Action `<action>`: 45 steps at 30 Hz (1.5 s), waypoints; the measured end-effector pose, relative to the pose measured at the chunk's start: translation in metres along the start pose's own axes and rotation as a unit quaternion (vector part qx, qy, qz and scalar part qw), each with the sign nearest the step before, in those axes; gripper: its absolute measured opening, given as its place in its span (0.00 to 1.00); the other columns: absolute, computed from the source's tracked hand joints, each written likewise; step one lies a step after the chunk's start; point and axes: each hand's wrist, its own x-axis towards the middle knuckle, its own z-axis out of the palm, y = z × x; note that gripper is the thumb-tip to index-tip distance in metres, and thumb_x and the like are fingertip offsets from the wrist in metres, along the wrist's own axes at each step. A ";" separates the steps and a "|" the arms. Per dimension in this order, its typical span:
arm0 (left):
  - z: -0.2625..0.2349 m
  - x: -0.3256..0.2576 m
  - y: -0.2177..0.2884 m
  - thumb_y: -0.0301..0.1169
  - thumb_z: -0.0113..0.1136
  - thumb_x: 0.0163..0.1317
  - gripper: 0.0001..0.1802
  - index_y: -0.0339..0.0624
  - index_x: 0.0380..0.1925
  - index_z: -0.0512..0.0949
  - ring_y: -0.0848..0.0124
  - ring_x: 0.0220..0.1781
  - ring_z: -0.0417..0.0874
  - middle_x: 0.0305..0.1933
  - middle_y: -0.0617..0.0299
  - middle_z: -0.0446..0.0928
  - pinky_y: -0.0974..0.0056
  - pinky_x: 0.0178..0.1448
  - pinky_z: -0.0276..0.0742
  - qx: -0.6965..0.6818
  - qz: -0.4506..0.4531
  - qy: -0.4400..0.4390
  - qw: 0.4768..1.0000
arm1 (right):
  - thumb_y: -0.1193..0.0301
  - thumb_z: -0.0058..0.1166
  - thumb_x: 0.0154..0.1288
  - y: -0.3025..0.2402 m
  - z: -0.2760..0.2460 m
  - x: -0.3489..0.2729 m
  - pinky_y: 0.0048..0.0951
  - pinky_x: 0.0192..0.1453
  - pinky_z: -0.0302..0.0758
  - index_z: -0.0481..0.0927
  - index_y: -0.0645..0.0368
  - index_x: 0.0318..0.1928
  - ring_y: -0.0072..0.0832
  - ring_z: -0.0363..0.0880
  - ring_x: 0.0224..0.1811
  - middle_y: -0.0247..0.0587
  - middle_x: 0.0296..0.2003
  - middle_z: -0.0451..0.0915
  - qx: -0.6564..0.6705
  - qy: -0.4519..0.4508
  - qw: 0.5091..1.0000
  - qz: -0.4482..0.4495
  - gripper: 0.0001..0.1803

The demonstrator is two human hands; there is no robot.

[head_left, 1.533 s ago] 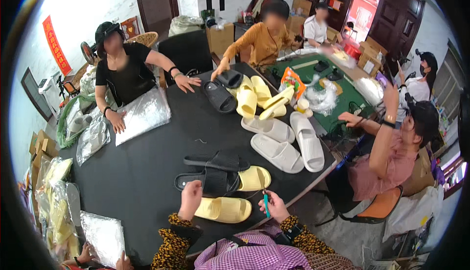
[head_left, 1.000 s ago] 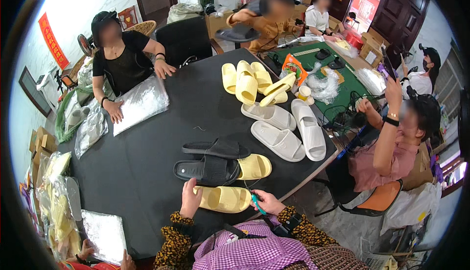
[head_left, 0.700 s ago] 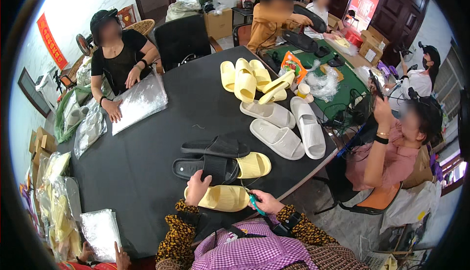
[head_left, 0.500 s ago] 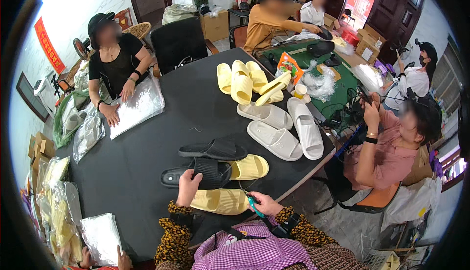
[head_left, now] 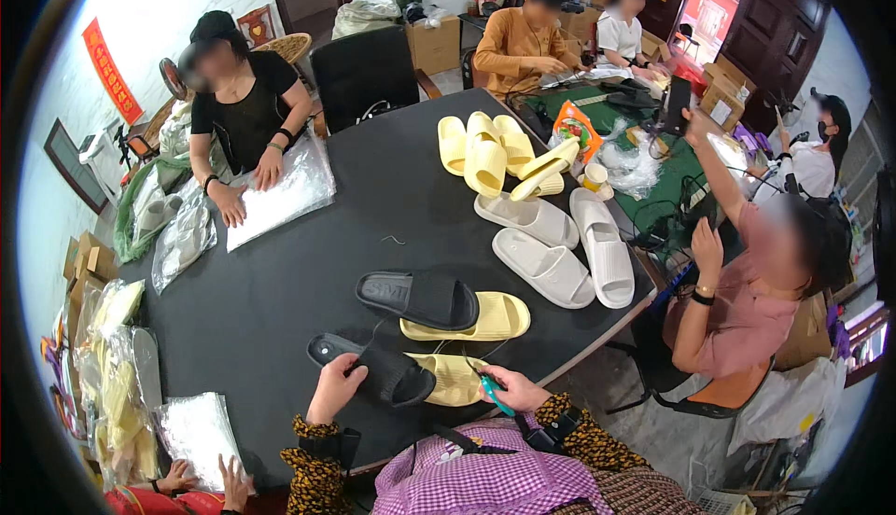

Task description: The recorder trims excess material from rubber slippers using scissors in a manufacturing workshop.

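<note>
My left hand is closed on the side of a black slide slipper, which lies tilted over a yellow slipper near the table's front edge. In my right hand are teal-handled scissors, their tips above that yellow slipper. Just beyond lies a second black slipper, partly covering another yellow slipper. A thin dark cord runs among these slippers; its ends are hard to make out.
Several pale slippers and yellow slippers lie toward the far right of the black table. Across it, a person presses on clear plastic bags. More bags lie at the near left beside another person's hands. A person sits at right holding a phone.
My left hand has drawn its black slipper nearer and tilted it. The other black slipper has turned to show its footbed. The person at right has raised the phone. The view has shifted slightly.
</note>
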 end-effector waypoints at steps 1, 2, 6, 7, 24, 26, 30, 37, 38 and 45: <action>0.002 -0.003 -0.009 0.31 0.61 0.56 0.17 0.29 0.43 0.76 0.69 0.35 0.79 0.33 0.53 0.80 0.65 0.42 0.74 -0.001 -0.003 0.003 1.000 | 0.71 0.53 0.63 0.003 0.000 0.001 0.22 0.48 0.73 0.62 0.67 0.62 0.20 0.75 0.41 0.40 0.41 0.76 -0.001 -0.004 1.000 0.001 0.29; 0.004 -0.005 -0.011 0.30 0.60 0.56 0.17 0.29 0.43 0.76 0.70 0.34 0.78 0.32 0.55 0.79 0.66 0.41 0.74 0.017 -0.003 -0.004 1.000 | 0.71 0.53 0.63 0.005 0.000 0.002 0.21 0.47 0.73 0.63 0.66 0.61 0.19 0.75 0.41 0.40 0.41 0.76 -0.007 -0.007 1.000 -0.010 0.27; 0.005 -0.015 -0.025 0.29 0.60 0.55 0.20 0.31 0.47 0.75 0.69 0.38 0.79 0.36 0.54 0.80 0.65 0.45 0.75 0.043 -0.029 -0.024 0.998 | 0.71 0.53 0.63 -0.001 -0.002 0.008 0.20 0.45 0.72 0.66 0.65 0.59 0.18 0.74 0.39 0.38 0.39 0.77 -0.096 -0.026 0.995 0.002 0.25; 0.006 -0.016 -0.030 0.29 0.60 0.55 0.21 0.31 0.49 0.74 0.69 0.40 0.79 0.38 0.54 0.80 0.65 0.46 0.75 0.040 -0.008 -0.011 0.999 | 0.71 0.53 0.63 -0.006 -0.001 0.008 0.20 0.45 0.72 0.66 0.65 0.59 0.18 0.74 0.39 0.38 0.39 0.77 -0.098 -0.032 0.995 0.002 0.25; 0.034 0.017 -0.014 0.30 0.59 0.56 0.24 0.34 0.53 0.70 0.57 0.46 0.81 0.43 0.45 0.79 0.61 0.49 0.75 0.007 0.019 0.019 1.000 | 0.69 0.54 0.62 -0.012 0.003 0.009 0.24 0.47 0.74 0.66 0.64 0.59 0.22 0.77 0.41 0.41 0.40 0.79 -0.173 0.003 0.985 0.005 0.26; 0.031 0.021 -0.010 0.28 0.58 0.57 0.17 0.32 0.46 0.74 0.72 0.35 0.78 0.33 0.57 0.78 0.67 0.41 0.73 -0.045 0.004 0.020 0.999 | 0.69 0.53 0.62 -0.009 0.003 0.010 0.25 0.48 0.74 0.65 0.64 0.59 0.23 0.77 0.41 0.41 0.40 0.79 -0.184 0.012 0.983 -0.009 0.26; 0.020 0.022 0.031 0.27 0.55 0.60 0.11 0.32 0.41 0.76 0.83 0.32 0.71 0.29 0.70 0.74 0.74 0.36 0.68 -0.167 -0.025 0.030 0.985 | 0.69 0.52 0.62 -0.011 -0.001 0.009 0.25 0.47 0.74 0.64 0.64 0.59 0.24 0.78 0.41 0.41 0.40 0.79 -0.131 -0.027 0.991 -0.020 0.26; 0.020 0.022 0.024 0.28 0.55 0.62 0.09 0.32 0.35 0.78 0.82 0.32 0.71 0.28 0.70 0.74 0.74 0.37 0.68 -0.184 -0.051 0.048 0.980 | 0.70 0.49 0.68 -0.028 0.006 0.016 0.24 0.48 0.75 0.61 0.65 0.62 0.22 0.77 0.43 0.40 0.41 0.78 -0.178 -0.127 0.976 -0.018 0.25; 0.021 0.021 0.021 0.28 0.55 0.62 0.09 0.32 0.35 0.78 0.82 0.32 0.71 0.28 0.70 0.74 0.74 0.37 0.68 -0.183 -0.052 0.049 0.981 | 0.67 0.50 0.67 -0.035 0.009 0.017 0.23 0.45 0.75 0.62 0.64 0.61 0.22 0.78 0.40 0.39 0.39 0.79 -0.150 -0.145 0.978 0.023 0.25; 0.026 0.019 0.013 0.27 0.54 0.62 0.08 0.31 0.34 0.77 0.81 0.31 0.72 0.27 0.69 0.75 0.73 0.36 0.69 -0.174 -0.039 0.042 0.983 | 0.64 0.45 0.70 -0.037 0.013 0.024 0.23 0.38 0.77 0.61 0.62 0.63 0.21 0.78 0.37 0.39 0.41 0.79 -0.066 -0.174 0.975 0.119 0.25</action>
